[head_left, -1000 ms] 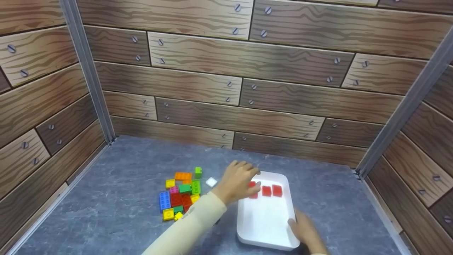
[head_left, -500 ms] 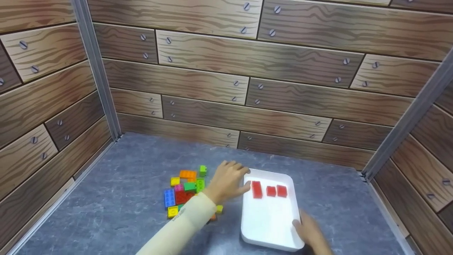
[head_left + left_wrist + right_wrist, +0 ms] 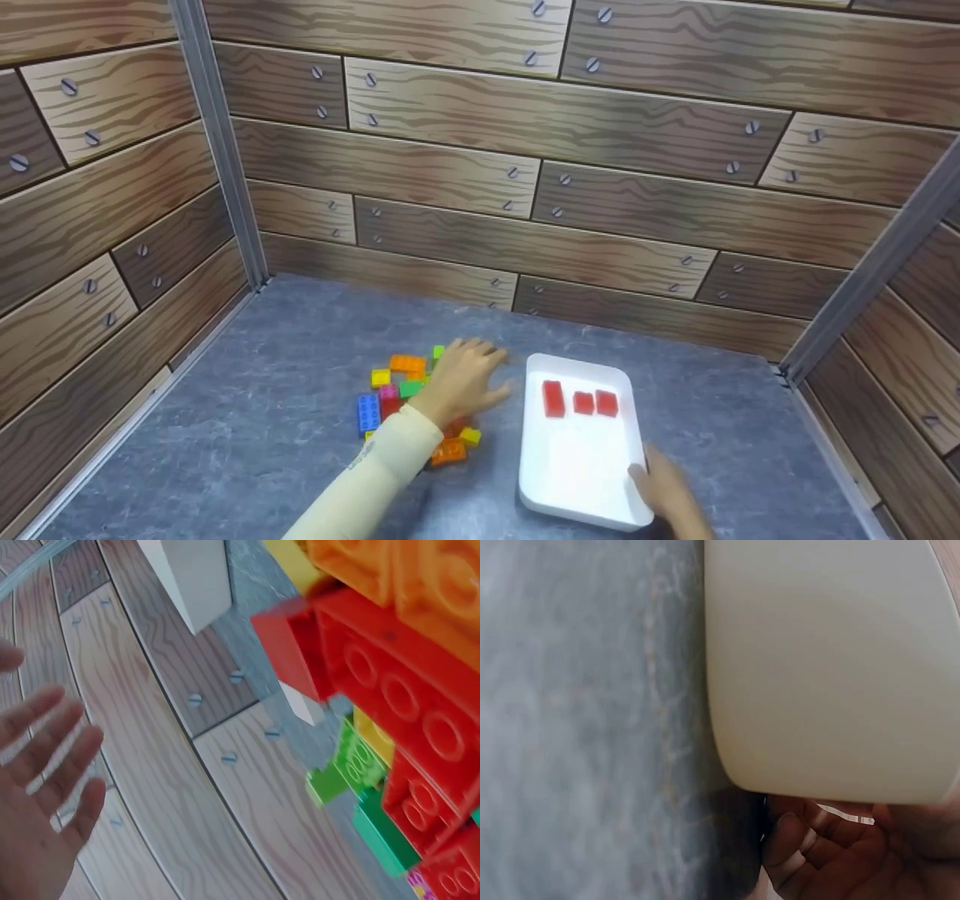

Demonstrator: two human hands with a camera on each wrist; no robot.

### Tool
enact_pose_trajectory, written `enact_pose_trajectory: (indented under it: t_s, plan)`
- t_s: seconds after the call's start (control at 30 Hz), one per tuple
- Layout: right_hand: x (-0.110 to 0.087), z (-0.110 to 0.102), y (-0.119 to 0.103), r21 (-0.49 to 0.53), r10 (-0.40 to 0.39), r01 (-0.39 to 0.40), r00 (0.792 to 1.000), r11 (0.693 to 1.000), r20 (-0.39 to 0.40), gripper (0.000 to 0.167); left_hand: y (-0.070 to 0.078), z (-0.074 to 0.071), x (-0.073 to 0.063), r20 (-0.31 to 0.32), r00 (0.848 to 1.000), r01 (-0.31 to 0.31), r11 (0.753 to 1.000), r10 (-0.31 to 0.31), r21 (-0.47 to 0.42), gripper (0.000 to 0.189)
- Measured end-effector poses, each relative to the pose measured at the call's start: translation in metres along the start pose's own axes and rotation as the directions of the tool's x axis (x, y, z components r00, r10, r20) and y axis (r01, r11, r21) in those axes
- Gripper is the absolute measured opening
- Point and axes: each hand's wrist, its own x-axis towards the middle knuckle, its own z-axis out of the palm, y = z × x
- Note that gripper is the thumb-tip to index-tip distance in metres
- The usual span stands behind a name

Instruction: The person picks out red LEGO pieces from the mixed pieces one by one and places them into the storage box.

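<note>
My left hand (image 3: 461,382) is over the right part of a pile of toy building bricks, palm down, fingers extended and holding nothing. Its spread fingers also show in the left wrist view, apart from the red bricks (image 3: 397,690) there. Under and around the hand lie an orange brick (image 3: 449,452), a green brick (image 3: 410,389) and a blue brick (image 3: 368,414); the forearm hides others. A white tray (image 3: 577,465) stands to the right, and my right hand (image 3: 667,491) grips its right side, thumb at the rim. Inside it are a long red brick (image 3: 553,399) and two shorter red bricks (image 3: 583,403).
Grey marbled tabletop (image 3: 300,360) surrounds the pile and the tray. Wood-patterned panels (image 3: 420,172) wall it in at the back and both sides, with metal posts in the corners. A small white piece (image 3: 300,703) lies beyond the red bricks in the left wrist view.
My left hand has moved left, off the tray and over the brick pile. The long red brick it partly covered now shows fully in the tray. The right hand keeps its grip.
</note>
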Motion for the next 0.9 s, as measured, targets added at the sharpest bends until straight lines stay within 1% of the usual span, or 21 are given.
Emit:
enact_pose_trajectory:
  t_s: [0.03,0.1,0.17,0.27,0.37,0.47,0.63,0.7,0.8,0.87,0.9]
  plan:
    - [0.0,0.0,0.0,0.003,0.002,-0.002,1.0,1.0,0.003,0.053,-0.002,-0.001,-0.002,0.023,1.0,0.001,1.0,0.0,-0.014,0.036]
    - [0.0,-0.001,0.001,0.002,-0.028,0.028,1.0,1.0,-0.009,0.053,-0.005,-0.001,-0.005,0.075,0.997,0.005,0.999,-0.002,-0.041,0.034]
    - [-0.001,-0.001,0.001,-0.002,-0.05,0.05,0.999,0.999,-0.015,0.053,-0.007,-0.002,-0.009,0.127,0.992,0.023,0.998,-0.015,-0.06,0.034]
    - [-0.001,-0.001,0.002,-0.009,-0.069,0.069,0.997,0.998,-0.019,0.053,-0.009,-0.001,-0.013,0.19,0.981,0.058,0.997,-0.046,-0.057,0.036]
    - [0.0,-0.001,0.002,-0.01,-0.056,0.056,0.998,0.998,-0.008,0.054,-0.012,0.0,-0.017,0.239,0.968,0.089,0.995,-0.074,-0.051,0.036]
    - [0.001,-0.001,0.002,-0.003,-0.03,0.03,1.0,1.0,0.004,0.055,-0.015,0.003,-0.021,0.271,0.959,0.096,0.995,-0.081,-0.041,0.037]
    - [0.002,-0.002,0.002,-0.018,-0.022,0.022,1.0,1.0,0.014,0.056,-0.02,0.009,-0.027,0.289,0.953,0.097,0.995,-0.093,0.0,0.037]
    - [0.001,-0.002,0.002,-0.018,-0.014,0.015,1.0,1.0,0.024,0.058,-0.022,0.011,-0.03,0.305,0.947,0.106,0.994,-0.104,0.008,0.035]
    - [0.001,-0.002,0.0,-0.009,0.018,-0.017,0.999,1.0,0.039,0.06,-0.024,0.014,-0.033,0.335,0.935,0.122,0.993,-0.118,0.011,0.032]
    - [0.001,-0.002,0.0,-0.001,0.031,-0.031,0.999,1.0,0.042,0.06,-0.026,0.016,-0.035,0.346,0.93,0.128,0.992,-0.125,0.013,0.029]
    - [0.0,-0.001,0.001,-0.002,0.018,-0.017,0.999,1.0,0.035,0.06,-0.026,0.017,-0.036,0.349,0.928,0.131,0.991,-0.128,0.013,0.027]
